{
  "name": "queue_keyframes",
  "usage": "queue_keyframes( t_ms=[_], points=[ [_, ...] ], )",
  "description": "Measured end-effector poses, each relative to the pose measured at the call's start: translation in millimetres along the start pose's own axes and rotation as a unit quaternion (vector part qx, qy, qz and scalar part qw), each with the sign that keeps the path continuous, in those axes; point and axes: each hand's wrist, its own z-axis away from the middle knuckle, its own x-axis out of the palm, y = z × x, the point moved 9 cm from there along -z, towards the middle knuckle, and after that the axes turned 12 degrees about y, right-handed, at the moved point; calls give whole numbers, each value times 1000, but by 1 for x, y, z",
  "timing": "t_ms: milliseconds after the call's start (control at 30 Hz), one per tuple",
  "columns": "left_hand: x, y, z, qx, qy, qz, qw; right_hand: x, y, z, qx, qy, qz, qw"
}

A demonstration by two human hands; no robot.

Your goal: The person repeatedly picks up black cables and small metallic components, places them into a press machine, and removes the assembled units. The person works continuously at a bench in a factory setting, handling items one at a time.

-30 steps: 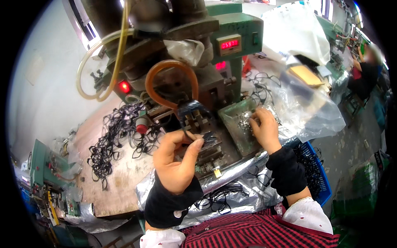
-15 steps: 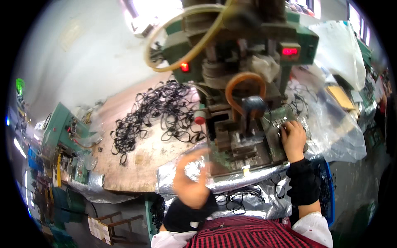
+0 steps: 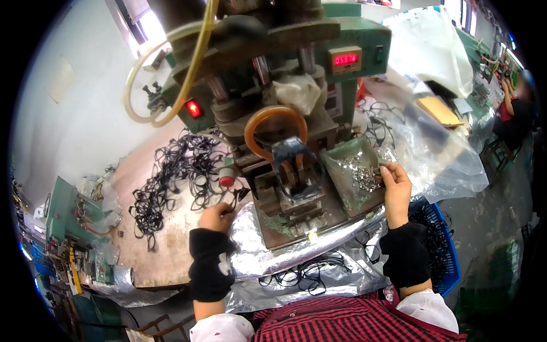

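Observation:
My left hand (image 3: 216,217) is closed at the right edge of a tangled pile of thin black cords (image 3: 171,179), with a black cord (image 3: 239,195) at its fingertips. My right hand (image 3: 397,185) is at the right side of a greenish tray (image 3: 342,185) of small shiny metal pieces (image 3: 364,175). Its thumb and index finger are pinched together; whatever lies between them is too small to make out. Between my hands stands a green press (image 3: 288,199), with a looped black cord (image 3: 296,162) at its front below an orange-brown ring tube (image 3: 276,132).
A red button (image 3: 227,181) sits left of the press. Silvery foil (image 3: 250,245) covers the near edge, with loose black cords (image 3: 310,271) on the foil below. A blue basket (image 3: 450,256) stands right of my right forearm. Clear plastic sheeting (image 3: 439,159) lies at right; another person (image 3: 515,108) is beyond.
My left hand has moved left and away from the foil to the cord pile. My right hand stays by the metal pieces. The whole view has shifted, with the press now further left.

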Motion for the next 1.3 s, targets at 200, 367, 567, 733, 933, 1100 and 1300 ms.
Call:
queue_keyframes(
  t_ms=[200,367,567,733,933,1100,1300],
  points=[
    [-54,8,15,-80,145,274,947,46,20,-4,60,-20,-55,996],
    [-89,40,48,-136,232,432,861,95,-53,55,-59,-157,19,986],
    [-38,6,45,-175,245,494,816,130,-87,88,-131,-185,-12,974],
    [-52,56,35,-105,308,530,783,134,-73,91,-7,-201,-90,975],
    [-169,201,33,188,325,528,761,151,-80,105,78,-255,-128,955],
    [-165,203,28,126,303,542,774,136,-117,119,-40,-263,-81,961],
    [-106,238,37,93,155,519,836,50,-95,63,-348,-119,446,816]
  ],
)
